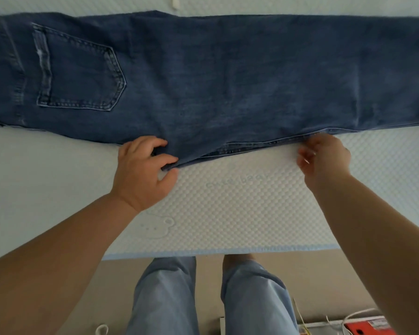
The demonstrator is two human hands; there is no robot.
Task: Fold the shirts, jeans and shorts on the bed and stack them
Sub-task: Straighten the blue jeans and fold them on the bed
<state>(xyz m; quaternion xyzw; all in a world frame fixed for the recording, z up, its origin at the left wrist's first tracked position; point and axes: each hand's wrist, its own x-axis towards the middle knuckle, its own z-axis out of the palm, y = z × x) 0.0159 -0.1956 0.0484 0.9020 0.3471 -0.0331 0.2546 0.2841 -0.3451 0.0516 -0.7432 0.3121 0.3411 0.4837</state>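
— Where do the jeans sit right now?

— The dark blue denim jeans (203,76) lie flat across the pale quilted bed cover (240,209), waist and stitched back pocket (80,73) to the left, legs running off to the right. One leg looks laid over the other already, so I judge the lengthwise fold is being tidied.

— And the hands?

— Both work the near edge. The left hand (143,170) reaches in from the lower left, wrist low on the cover, thumb and curled fingers pinching the folded seam where the denim bulges toward the person. The right hand (324,158) comes in from the lower right with its forearm raised, fingertips bunched at the hem seam further along; they look closed on the edge, though the contact itself is hidden under the hand.

— How should this step be done well?

— Pull both pinches outward along the seam so the near edge goes straight, then line the upper leg's seam exactly over the lower one. Denim is stiff — it holds a crease, so a crooked edge here probably carries into every later fold. Smooth the rise near the left hand before folding the length in.
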